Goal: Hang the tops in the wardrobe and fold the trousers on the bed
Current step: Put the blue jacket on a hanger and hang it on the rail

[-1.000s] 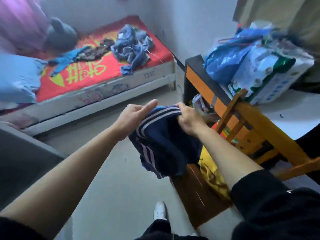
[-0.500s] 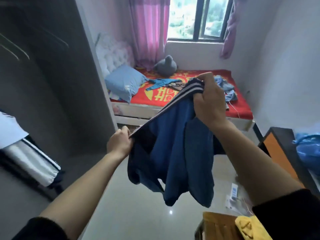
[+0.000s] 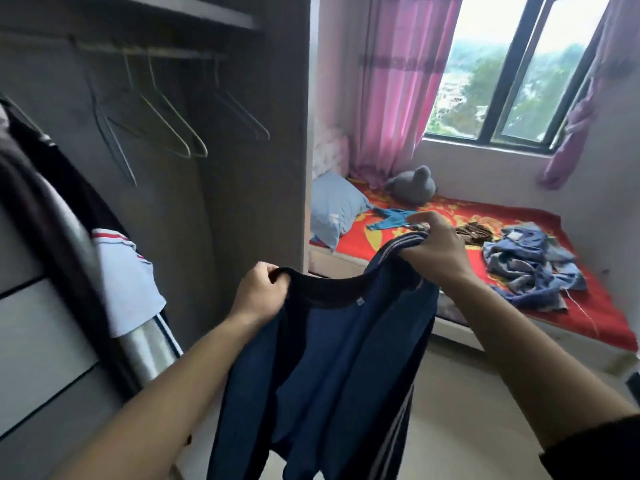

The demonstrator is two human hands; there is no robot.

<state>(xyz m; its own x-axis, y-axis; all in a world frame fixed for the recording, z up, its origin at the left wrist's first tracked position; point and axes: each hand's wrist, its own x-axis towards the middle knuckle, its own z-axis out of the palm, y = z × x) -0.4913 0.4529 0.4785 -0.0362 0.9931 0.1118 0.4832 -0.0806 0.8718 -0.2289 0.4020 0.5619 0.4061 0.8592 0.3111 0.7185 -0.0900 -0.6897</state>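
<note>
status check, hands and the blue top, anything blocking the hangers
Left hand and right hand both grip blue top at its collar. Top not yet hung. Bare hangers ahead, nothing seen blocking.

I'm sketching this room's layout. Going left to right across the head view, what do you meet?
Hung clothes → empty hangers → left hand → blue pillow → right hand → denim heap on the bed. The blue top spans both hands, so it is left out.
</note>
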